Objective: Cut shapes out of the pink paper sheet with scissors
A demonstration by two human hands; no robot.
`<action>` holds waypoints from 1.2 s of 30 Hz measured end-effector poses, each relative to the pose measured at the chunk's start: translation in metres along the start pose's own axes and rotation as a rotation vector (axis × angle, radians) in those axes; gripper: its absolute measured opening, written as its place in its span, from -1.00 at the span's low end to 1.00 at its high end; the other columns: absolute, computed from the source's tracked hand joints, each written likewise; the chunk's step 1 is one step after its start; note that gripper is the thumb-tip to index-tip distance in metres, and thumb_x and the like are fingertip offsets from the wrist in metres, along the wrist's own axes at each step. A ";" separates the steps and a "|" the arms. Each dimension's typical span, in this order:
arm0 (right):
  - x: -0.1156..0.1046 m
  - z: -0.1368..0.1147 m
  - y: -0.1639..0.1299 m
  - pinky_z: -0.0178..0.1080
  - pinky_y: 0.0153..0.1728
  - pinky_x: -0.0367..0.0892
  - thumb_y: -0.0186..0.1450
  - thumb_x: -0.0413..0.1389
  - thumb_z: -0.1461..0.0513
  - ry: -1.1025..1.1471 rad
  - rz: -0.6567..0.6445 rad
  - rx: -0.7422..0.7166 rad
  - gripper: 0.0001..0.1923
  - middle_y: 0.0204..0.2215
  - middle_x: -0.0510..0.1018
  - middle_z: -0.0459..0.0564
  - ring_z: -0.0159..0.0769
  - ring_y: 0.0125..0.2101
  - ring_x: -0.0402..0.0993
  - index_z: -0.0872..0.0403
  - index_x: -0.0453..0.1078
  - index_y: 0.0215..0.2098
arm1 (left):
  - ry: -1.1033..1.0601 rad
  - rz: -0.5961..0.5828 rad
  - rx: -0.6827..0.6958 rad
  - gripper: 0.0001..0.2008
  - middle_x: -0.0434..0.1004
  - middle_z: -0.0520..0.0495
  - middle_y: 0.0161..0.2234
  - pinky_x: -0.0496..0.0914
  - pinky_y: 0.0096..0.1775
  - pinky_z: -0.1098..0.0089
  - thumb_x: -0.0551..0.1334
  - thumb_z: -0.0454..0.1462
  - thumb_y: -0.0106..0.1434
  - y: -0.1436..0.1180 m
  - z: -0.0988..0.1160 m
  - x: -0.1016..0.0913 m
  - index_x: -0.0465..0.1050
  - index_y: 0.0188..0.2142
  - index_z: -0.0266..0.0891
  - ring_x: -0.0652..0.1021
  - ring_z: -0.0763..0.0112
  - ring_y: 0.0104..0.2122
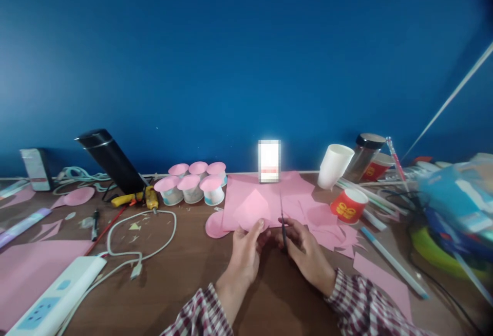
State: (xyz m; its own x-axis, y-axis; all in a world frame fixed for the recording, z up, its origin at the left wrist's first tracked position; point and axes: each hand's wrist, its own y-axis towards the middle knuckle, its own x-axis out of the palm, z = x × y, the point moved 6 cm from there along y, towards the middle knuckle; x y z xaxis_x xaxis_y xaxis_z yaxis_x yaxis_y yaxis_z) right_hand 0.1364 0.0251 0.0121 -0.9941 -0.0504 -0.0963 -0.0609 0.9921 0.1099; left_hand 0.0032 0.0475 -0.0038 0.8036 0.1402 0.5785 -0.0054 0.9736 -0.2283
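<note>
My left hand [246,254] pinches a piece of pink paper [254,208] between thumb and fingers, its pointed corner facing away from me. In my right hand [306,251] is a pair of scissors [284,228], gripped at the handles with the thin blades pointing up and away. The blades stand just right of the held paper; whether they touch it I cannot tell. Larger pink sheets [233,187] lie flat behind both hands. A pink round cutout [216,225] rests left of them, and pink scraps [327,230] are scattered to the right.
Several small cups with pink tops [189,186] stand back left, near a black flask [111,159] and a yellow glue gun [151,198]. A white power strip [57,295] and cable lie left. Rightward are a red paper cup [349,205], white cups [334,167] and a lit phone [269,161] at centre back.
</note>
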 end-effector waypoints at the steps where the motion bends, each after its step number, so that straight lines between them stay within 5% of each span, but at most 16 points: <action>1: 0.000 -0.002 0.000 -0.27 -0.42 0.38 0.25 0.11 0.07 0.001 -0.004 0.004 -0.62 -0.47 0.51 -0.05 -0.28 -0.47 0.43 0.08 0.28 -0.02 | 0.094 0.042 0.062 -0.74 0.56 -0.06 -0.46 0.44 -0.39 0.40 0.40 -0.21 -0.03 0.000 0.005 -0.003 0.49 -0.36 -0.32 0.53 0.40 -0.48; 4: 0.001 -0.007 0.000 -0.28 -0.45 0.37 0.25 0.09 0.07 -0.015 -0.004 0.021 -0.60 -0.52 0.48 -0.08 -0.31 -0.52 0.40 0.11 0.28 -0.03 | 0.402 0.070 0.267 -0.71 0.59 -0.14 -0.44 0.45 -0.35 0.37 0.38 -0.18 -0.02 -0.004 0.020 -0.003 0.53 -0.35 -0.36 0.56 0.31 -0.44; 8: 0.000 -0.008 0.001 -0.28 -0.46 0.36 0.26 0.09 0.09 -0.040 0.018 0.008 -0.63 -0.55 0.45 -0.11 -0.34 -0.55 0.36 0.12 0.29 -0.05 | 0.547 0.072 0.397 -0.73 0.62 -0.20 -0.36 0.45 -0.24 0.31 0.34 -0.18 0.02 -0.006 0.028 -0.002 0.55 -0.33 -0.36 0.59 0.21 -0.33; 14: -0.001 0.003 0.001 -0.29 -0.42 0.38 0.25 0.14 0.14 -0.007 0.020 0.008 -0.63 -0.41 0.54 -0.02 -0.31 -0.48 0.43 0.09 0.28 -0.02 | 0.617 0.099 0.357 -0.73 0.61 -0.23 -0.37 0.44 -0.27 0.31 0.30 -0.16 0.06 0.000 0.022 -0.008 0.53 -0.34 -0.37 0.59 0.18 -0.34; 20: -0.002 0.003 -0.001 -0.24 -0.29 0.43 0.26 0.14 0.16 -0.010 0.038 -0.022 -0.65 -0.34 0.58 0.01 -0.25 -0.37 0.51 0.08 0.31 -0.02 | 0.751 -0.008 0.310 -0.72 0.62 -0.21 -0.39 0.43 -0.33 0.35 0.26 -0.17 0.11 -0.001 0.020 0.001 0.54 -0.30 -0.38 0.58 0.18 -0.37; 36: -0.001 0.001 0.000 -0.23 -0.27 0.45 0.25 0.15 0.17 -0.009 0.029 0.000 -0.67 -0.24 0.59 0.06 -0.19 -0.26 0.54 0.07 0.33 -0.03 | 0.743 -0.047 0.257 -0.70 0.62 -0.22 -0.39 0.43 -0.34 0.38 0.25 -0.15 0.13 -0.002 0.017 0.003 0.54 -0.31 -0.40 0.59 0.18 -0.37</action>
State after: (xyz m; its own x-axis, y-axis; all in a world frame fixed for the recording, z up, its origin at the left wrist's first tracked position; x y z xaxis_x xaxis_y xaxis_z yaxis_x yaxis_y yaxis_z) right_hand 0.1373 0.0251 0.0116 -0.9946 -0.0203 -0.1020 -0.0319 0.9931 0.1127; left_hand -0.0044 0.0487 0.0115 0.9932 0.0286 -0.1125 -0.0261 0.9994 0.0237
